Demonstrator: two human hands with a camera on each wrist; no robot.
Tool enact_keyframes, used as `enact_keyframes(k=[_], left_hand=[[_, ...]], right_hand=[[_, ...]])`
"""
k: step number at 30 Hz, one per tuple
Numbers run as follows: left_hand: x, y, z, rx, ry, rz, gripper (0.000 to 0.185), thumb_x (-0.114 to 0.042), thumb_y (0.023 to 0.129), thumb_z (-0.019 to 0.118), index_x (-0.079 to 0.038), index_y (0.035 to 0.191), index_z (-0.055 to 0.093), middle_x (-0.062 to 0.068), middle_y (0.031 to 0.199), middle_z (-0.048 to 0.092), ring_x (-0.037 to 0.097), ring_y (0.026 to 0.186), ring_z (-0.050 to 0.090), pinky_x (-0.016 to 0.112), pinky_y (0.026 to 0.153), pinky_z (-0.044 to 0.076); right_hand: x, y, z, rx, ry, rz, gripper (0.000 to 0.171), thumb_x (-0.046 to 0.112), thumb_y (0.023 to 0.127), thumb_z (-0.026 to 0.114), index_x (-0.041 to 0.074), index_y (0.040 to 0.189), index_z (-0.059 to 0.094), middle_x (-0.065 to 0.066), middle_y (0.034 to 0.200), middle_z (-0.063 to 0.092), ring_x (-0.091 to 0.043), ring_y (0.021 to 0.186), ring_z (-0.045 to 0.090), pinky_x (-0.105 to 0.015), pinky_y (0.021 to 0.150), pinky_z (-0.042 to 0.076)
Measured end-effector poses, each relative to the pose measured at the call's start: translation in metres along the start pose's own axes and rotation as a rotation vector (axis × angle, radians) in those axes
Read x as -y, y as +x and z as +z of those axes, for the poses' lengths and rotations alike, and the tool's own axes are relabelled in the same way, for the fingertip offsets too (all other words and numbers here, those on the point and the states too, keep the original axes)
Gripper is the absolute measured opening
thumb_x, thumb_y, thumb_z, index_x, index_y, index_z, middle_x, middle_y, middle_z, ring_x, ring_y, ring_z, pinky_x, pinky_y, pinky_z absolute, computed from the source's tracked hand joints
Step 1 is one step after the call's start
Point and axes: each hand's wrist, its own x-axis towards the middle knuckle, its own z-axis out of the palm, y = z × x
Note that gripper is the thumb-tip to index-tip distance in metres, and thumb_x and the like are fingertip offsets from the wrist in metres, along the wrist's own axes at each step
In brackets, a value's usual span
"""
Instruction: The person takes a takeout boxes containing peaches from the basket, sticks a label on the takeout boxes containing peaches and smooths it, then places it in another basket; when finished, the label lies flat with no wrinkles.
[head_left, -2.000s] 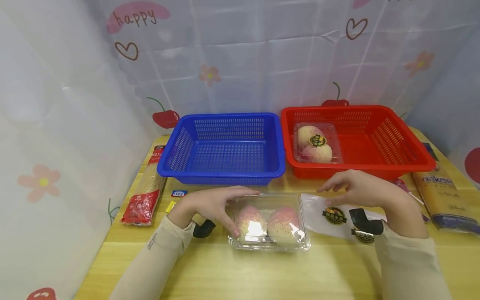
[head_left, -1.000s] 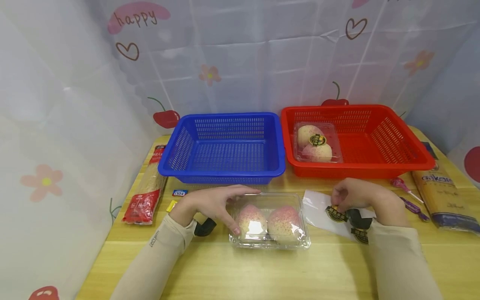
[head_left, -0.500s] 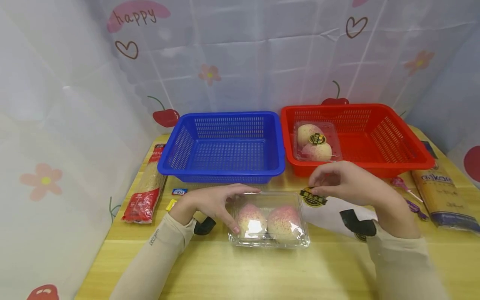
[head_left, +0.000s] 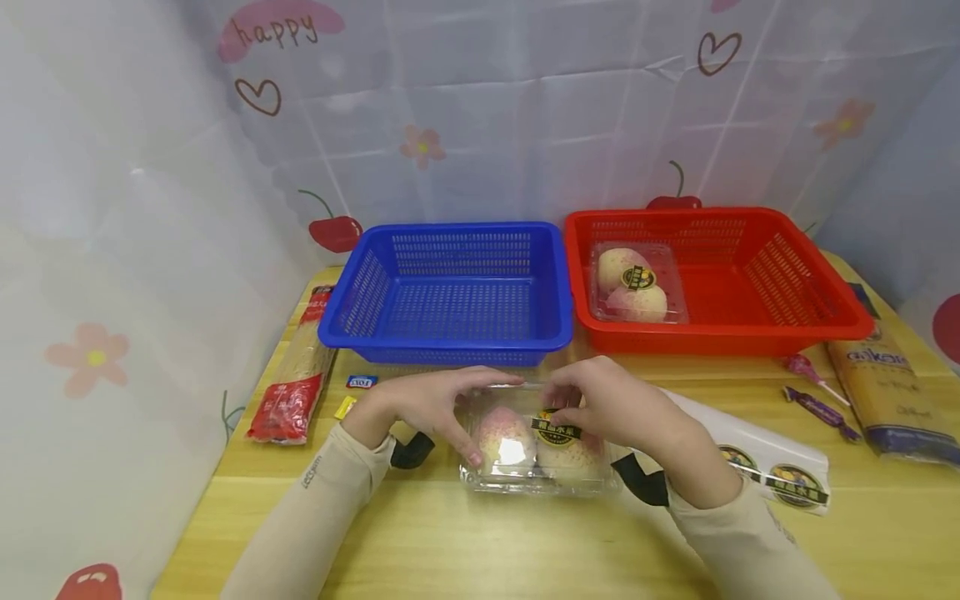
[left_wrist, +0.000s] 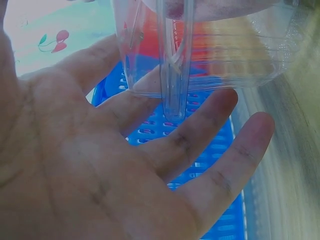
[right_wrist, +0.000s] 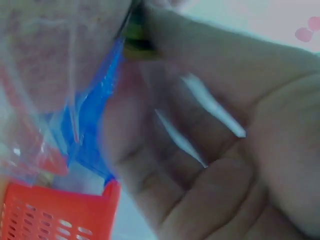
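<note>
Here, from the head view, pinches a sticker (head_left: 556,427) between thumb and fingertips of the right hand (head_left: 615,408), right over a clear box (head_left: 531,482); cannot tell about contact with the lid. Rests the left hand (head_left: 431,408) on the box's left end, thumb at the near side, index finger along the far edge. See a peach (head_left: 498,421) just beside the left thumb, inside the box. Beyond the fingertips, see a blue basket (head_left: 442,352) and a red basket (head_left: 720,340) with a second box (head_left: 670,287) inside. Right of the right fingers, see a white sheet (head_left: 757,433) of stickers, a lollipop (head_left: 802,367) and a purple sweet (head_left: 821,412). From the left wrist, see spread, nearly straight fingers along the box's edge, with the blue basket behind. From the right wrist, though blurred, see curled fingers at the sticker's dark edge, just beside the box, with the red basket farther off
</note>
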Motion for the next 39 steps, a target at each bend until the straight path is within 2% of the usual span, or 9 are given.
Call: enact_keyframes(k=[5,9,12,14,18,22,28,35,39], left_hand=[[-0.001,0.000,-0.001,0.000,0.001,-0.014,0.105,-0.032,0.074,0.092,-0.018,0.159,0.031,-0.012,0.160,0.030,0.008,0.144,0.027,0.035,0.116,0.028],[-0.001,0.000,-0.001,0.003,-0.005,-0.006,0.106,-0.032,0.075,0.091,-0.018,0.159,0.030,-0.012,0.160,0.029,0.009,0.145,0.026,0.036,0.116,0.027],[0.000,0.000,-0.001,0.003,-0.005,-0.009,0.106,-0.032,0.075,0.091,-0.019,0.160,0.029,-0.013,0.160,0.029,0.008,0.145,0.025,0.036,0.117,0.026],[0.000,0.000,0.000,0.001,-0.006,-0.011,0.106,-0.032,0.075,0.092,-0.019,0.160,0.030,-0.012,0.160,0.029,0.009,0.145,0.025,0.036,0.117,0.026],[-0.001,0.002,0.002,0.001,-0.016,-0.007,0.106,-0.031,0.075,0.092,-0.017,0.160,0.029,-0.010,0.160,0.029,0.015,0.146,0.027,0.036,0.118,0.025],[-0.001,0.004,0.003,0.003,-0.031,-0.013,0.106,-0.031,0.075,0.092,-0.018,0.160,0.029,-0.011,0.160,0.029,0.020,0.145,0.030,0.036,0.117,0.026],[-0.001,0.004,0.003,0.001,-0.023,-0.014,0.106,-0.031,0.075,0.092,-0.020,0.160,0.029,-0.013,0.160,0.028,0.014,0.144,0.029,0.037,0.117,0.026],[-0.001,0.003,0.003,0.004,-0.029,-0.020,0.106,-0.032,0.075,0.092,-0.023,0.160,0.029,-0.013,0.160,0.027,0.011,0.145,0.027,0.037,0.118,0.024],[-0.001,0.004,0.002,0.006,-0.028,0.001,0.106,-0.031,0.075,0.091,-0.020,0.160,0.029,-0.012,0.160,0.028,0.011,0.145,0.026,0.037,0.118,0.024]], right_hand=[[0.007,-0.001,0.002,-0.030,-0.139,0.052,0.014,0.006,0.083,0.082,0.017,0.085,0.074,0.008,0.081,0.061,-0.012,0.073,0.057,-0.028,0.067,0.053],[0.011,-0.003,0.006,-0.026,-0.210,-0.050,0.019,0.002,0.086,0.078,0.019,0.079,0.073,0.012,0.076,0.058,-0.008,0.070,0.054,-0.027,0.068,0.053],[0.012,-0.003,0.009,0.007,-0.184,-0.132,0.018,0.003,0.087,0.076,0.019,0.079,0.073,0.015,0.073,0.058,-0.003,0.069,0.053,-0.026,0.066,0.053],[0.012,-0.004,0.007,0.031,-0.145,-0.127,0.015,0.006,0.087,0.077,0.019,0.079,0.073,0.015,0.072,0.057,-0.004,0.067,0.053,-0.026,0.064,0.051],[0.006,-0.009,-0.004,0.079,-0.063,-0.033,0.009,0.007,0.085,0.080,0.015,0.084,0.077,0.013,0.073,0.061,-0.006,0.067,0.055,-0.025,0.062,0.052],[-0.002,-0.016,-0.017,0.113,-0.019,0.039,0.013,0.000,0.083,0.079,0.012,0.088,0.080,0.011,0.077,0.067,-0.007,0.067,0.059,-0.025,0.063,0.054],[-0.003,-0.018,-0.019,0.113,-0.029,0.011,0.019,-0.004,0.083,0.074,0.013,0.088,0.079,0.011,0.074,0.063,-0.008,0.065,0.055,-0.025,0.059,0.051],[0.007,-0.009,-0.001,0.053,-0.097,-0.115,0.013,0.005,0.083,0.074,0.016,0.089,0.077,0.012,0.079,0.061,-0.007,0.072,0.054,-0.025,0.065,0.051],[0.002,-0.012,-0.004,0.083,-0.056,-0.058,0.011,0.014,0.085,0.080,0.017,0.096,0.079,0.009,0.086,0.062,-0.011,0.075,0.055,-0.027,0.066,0.051]])
